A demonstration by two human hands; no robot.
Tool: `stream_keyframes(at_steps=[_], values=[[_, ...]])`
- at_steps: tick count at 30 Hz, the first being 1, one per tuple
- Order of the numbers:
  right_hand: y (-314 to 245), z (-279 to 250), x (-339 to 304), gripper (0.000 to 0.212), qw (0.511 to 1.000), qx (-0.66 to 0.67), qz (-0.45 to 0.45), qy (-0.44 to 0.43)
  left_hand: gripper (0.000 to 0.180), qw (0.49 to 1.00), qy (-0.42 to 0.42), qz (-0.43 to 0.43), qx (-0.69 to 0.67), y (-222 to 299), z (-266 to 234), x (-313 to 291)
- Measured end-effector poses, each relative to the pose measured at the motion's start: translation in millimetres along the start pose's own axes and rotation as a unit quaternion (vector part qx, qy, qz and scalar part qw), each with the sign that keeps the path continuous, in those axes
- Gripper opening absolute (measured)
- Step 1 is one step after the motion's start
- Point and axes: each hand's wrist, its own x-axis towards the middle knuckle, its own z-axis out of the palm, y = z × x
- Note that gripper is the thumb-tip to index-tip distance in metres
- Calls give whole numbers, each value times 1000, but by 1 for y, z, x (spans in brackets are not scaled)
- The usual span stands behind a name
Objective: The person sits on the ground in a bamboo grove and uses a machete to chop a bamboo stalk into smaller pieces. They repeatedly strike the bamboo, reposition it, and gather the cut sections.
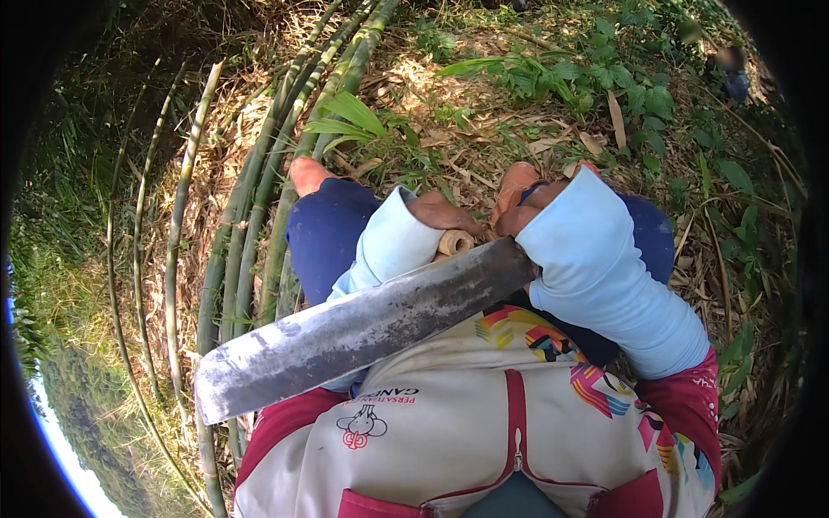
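A broad machete (367,324) lies across my front, its worn grey blade reaching to the lower left over my left forearm. The blade's base meets my right hand (521,217), which is closed around the handle; the handle itself is hidden behind the hand and sleeve. My left hand (445,212) is curled just beside it, its fingers partly hidden. Under the left hand shows a pale tan bamboo piece (455,243) with a round cut end, and that hand is closed on it. Light blue sleeves cover both forearms.
Several long green bamboo poles (250,216) lie on the left. Dry leaves (414,86) cover the ground, with leafy green plants (639,95) at the far right. An orange shoe (515,183) sits beyond my hands. Another person (732,76) is at the upper right.
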Motion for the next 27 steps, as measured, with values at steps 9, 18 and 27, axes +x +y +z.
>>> stream_keyframes(at_steps=[9,18,27], values=[[-9,-3,-6,10,999,-2,-3,-36,17,991,66,-52,-100,35,1,-6],[0,12,-19,30,997,51,5,-52,26,975,32,-213,51,56,5,6],[8,14,-18,20,996,18,2,-86,29,964,-49,-208,155,21,26,2]])
